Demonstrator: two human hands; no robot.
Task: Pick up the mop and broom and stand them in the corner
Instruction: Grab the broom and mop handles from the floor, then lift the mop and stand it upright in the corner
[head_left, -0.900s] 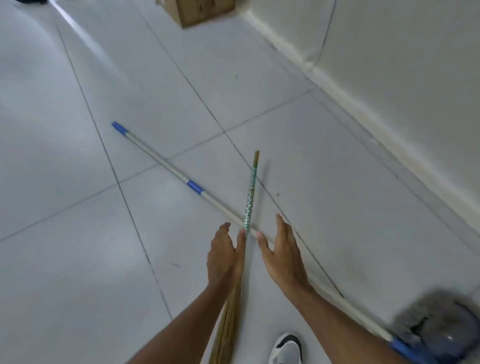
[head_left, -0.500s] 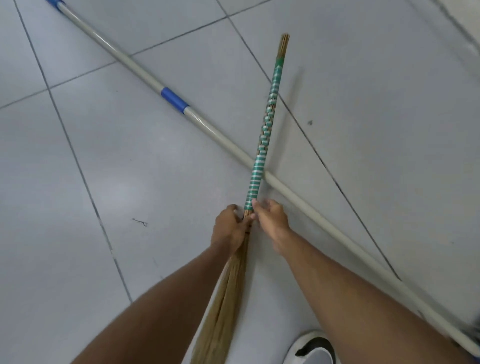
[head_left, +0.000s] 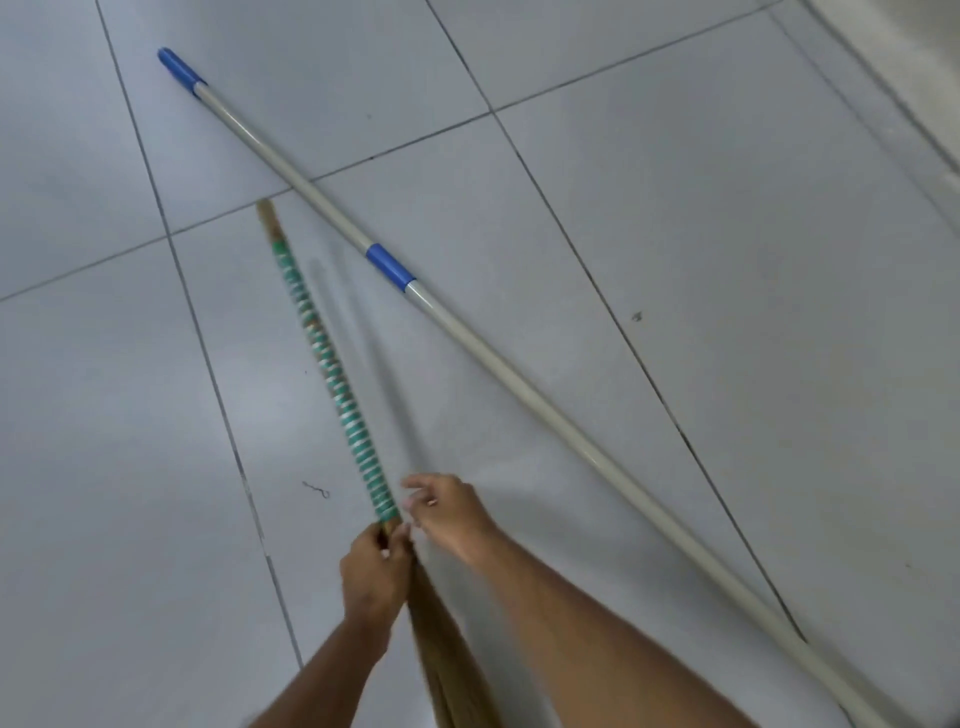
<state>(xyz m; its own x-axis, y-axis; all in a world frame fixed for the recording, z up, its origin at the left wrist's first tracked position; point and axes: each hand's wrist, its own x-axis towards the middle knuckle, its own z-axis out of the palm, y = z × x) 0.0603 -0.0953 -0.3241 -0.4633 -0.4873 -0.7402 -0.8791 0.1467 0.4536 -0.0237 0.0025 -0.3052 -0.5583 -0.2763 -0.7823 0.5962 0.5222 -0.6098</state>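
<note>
The broom (head_left: 332, 374) has a handle wrapped in green and white bands and straw bristles that run off the bottom edge. It is raised off the floor, casting a shadow to its right. My left hand (head_left: 375, 571) grips it where the banded handle meets the straw. My right hand (head_left: 447, 514) hovers just right of the handle with loose, parted fingers, holding nothing. The mop (head_left: 498, 358) lies flat on the tiles, a long cream pole with a blue tip and a blue collar, running from upper left to lower right. Its head is out of view.
Grey floor tiles (head_left: 727, 234) with dark grout lines fill the view. The base of a pale wall (head_left: 914, 78) shows at the top right. A small dark squiggle of debris (head_left: 317, 489) lies left of the broom.
The broom no longer crosses the mop pole; it has swung left and lifted clear of it. My right hand has let go of the handle, my left still grips it.
</note>
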